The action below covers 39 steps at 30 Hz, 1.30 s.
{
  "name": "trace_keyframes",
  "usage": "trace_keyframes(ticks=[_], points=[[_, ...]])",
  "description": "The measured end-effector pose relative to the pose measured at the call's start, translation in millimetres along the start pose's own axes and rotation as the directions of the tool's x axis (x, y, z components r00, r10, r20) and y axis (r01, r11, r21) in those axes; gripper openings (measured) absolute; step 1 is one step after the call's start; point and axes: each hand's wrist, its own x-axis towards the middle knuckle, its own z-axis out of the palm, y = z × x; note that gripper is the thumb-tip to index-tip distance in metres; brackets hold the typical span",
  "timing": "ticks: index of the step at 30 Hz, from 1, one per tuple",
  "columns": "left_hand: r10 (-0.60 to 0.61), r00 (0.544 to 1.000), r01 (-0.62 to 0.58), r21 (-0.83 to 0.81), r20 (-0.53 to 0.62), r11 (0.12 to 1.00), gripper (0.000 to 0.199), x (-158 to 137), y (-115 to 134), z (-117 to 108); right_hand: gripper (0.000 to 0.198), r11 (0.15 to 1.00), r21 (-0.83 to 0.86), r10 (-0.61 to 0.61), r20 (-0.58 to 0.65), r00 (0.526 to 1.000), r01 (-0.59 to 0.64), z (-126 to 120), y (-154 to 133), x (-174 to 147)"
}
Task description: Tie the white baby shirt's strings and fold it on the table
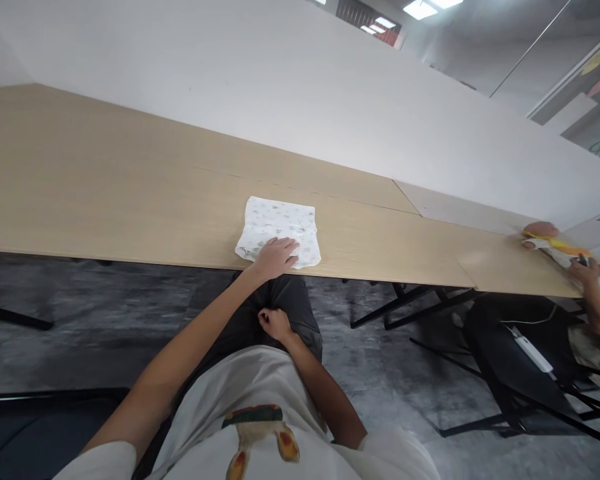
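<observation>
A white cloth (pixel 280 220) with small printed figures lies folded into a rough rectangle near the front edge of the table. My left hand (pixel 276 258) rests flat on its lower part, palm down, fingers stretched toward the right. Some of the cloth is hidden under that hand. Below the table edge, my right hand (pixel 276 324) lies in my lap on the dark trousers, its fingers curled in. Nothing shows in it.
The long wooden table (pixel 105 187) runs along a white partition (pixel 230 80). At the far right a co-worker's hand (pixel 585 268) is by a doll-like thing (pixel 543 231) with orange and yellow parts. A black folding chair (pixel 520 373) holds a white power strip (pixel 533 352).
</observation>
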Motion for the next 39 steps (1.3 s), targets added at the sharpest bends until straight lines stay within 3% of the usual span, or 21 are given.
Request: trace_keyframes(ticks=[4,8,10,13,14,16,18,20,24,27,32,36,39], points=[[0.010,0.999,-0.009,0.017,-0.054,1.000,0.047,-21.2,-8.6,-12.4,0.028,0.999,0.053,0.002,-0.061,0.998,0.001,-7.3,-2.5,-6.7],[-0.085,0.980,0.078,-0.043,-0.180,0.996,0.044,-51.6,-44.6,-35.0,0.035,0.996,0.062,-0.046,-0.296,0.954,0.067,-35.8,0.4,-22.3],[-0.122,0.974,0.107,-0.088,-0.189,0.990,0.043,-67.0,-64.6,-47.1,0.037,0.992,0.034,-0.093,-0.474,0.875,0.124,-61.2,4.7,-30.6],[-0.155,0.974,0.128,-0.158,-0.167,0.979,0.039,-83.8,-84.5,-59.0,0.035,0.985,-0.003,-0.117,-0.743,0.659,0.172,-108.4,15.1,-38.3],[-0.156,0.976,0.129,-0.174,-0.154,0.976,0.037,-87.0,-87.9,-60.4,0.034,0.985,-0.026,-0.124,-0.786,0.606,0.169,-124.6,19.4,-38.9],[-0.147,0.981,0.123,-0.182,-0.127,0.975,0.034,-89.6,-91.3,-59.6,0.031,0.983,-0.091,-0.166,-0.811,0.560,0.160,-153.9,28.4,-37.4],[-0.135,0.985,0.116,-0.170,-0.103,0.978,0.034,-88.5,-92.8,-55.7,0.033,0.972,-0.181,-0.235,-0.770,0.594,0.150,-176.2,36.5,-32.8],[-0.124,0.988,0.110,-0.137,-0.096,0.984,0.035,-85.6,-95.1,-51.2,0.034,0.953,-0.267,-0.293,-0.694,0.658,0.143,-190.3,42.8,-26.5],[-0.082,0.990,0.080,-0.019,-0.113,0.997,0.038,-80.9,-102.9,-47.8,0.028,0.925,-0.348,-0.343,-0.589,0.731,0.154,-199.3,50.9,-14.6],[-0.054,0.991,0.057,0.014,-0.125,0.998,0.040,-79.4,-104.6,-51.5,0.026,0.925,-0.317,-0.363,-0.577,0.732,0.209,-201.0,53.4,-11.4],[-0.055,0.981,0.048,-0.040,-0.184,0.998,0.042,-81.6,-88.5,-67.1,0.026,0.939,-0.087,-0.306,-0.648,0.698,0.332,-210.2,45.1,-26.8],[-0.140,0.962,0.119,-0.101,-0.233,0.988,0.042,-86.0,-67.8,-85.4,0.027,0.929,0.072,-0.214,-0.695,0.687,0.362,-222.3,33.0,-46.1],[-0.210,0.948,0.173,-0.165,-0.241,0.971,0.042,-78.8,-61.0,-98.8,0.025,0.917,0.193,-0.104,-0.730,0.675,0.350,-234.4,31.2,-42.8]])
